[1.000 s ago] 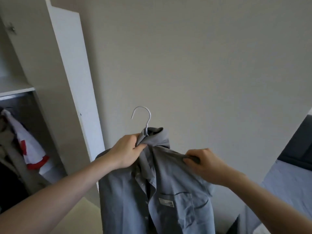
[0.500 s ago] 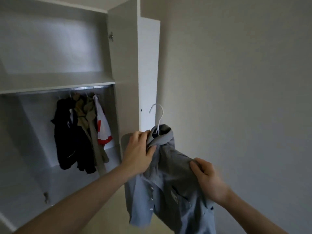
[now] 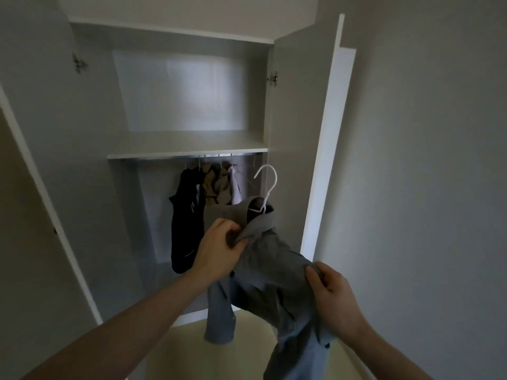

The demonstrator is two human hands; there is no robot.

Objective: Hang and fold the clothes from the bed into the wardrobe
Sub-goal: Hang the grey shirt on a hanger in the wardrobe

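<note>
At centre frame the grey button-up shirt (image 3: 271,272) hangs on a white hanger (image 3: 264,187) before the open wardrobe (image 3: 189,153). The left hand (image 3: 219,253) pinches its collar; the right hand (image 3: 333,294) grips a shoulder. Light, limp cloth: probably best carried by the hanger's neck.

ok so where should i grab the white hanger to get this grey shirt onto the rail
Take the white hanger by its neck, just under the hook where it rises out of the grey shirt collar, coming from the left with the left hand already gripping there. The hook stands upright and bare, so it probably stays free to catch the rail.
</note>
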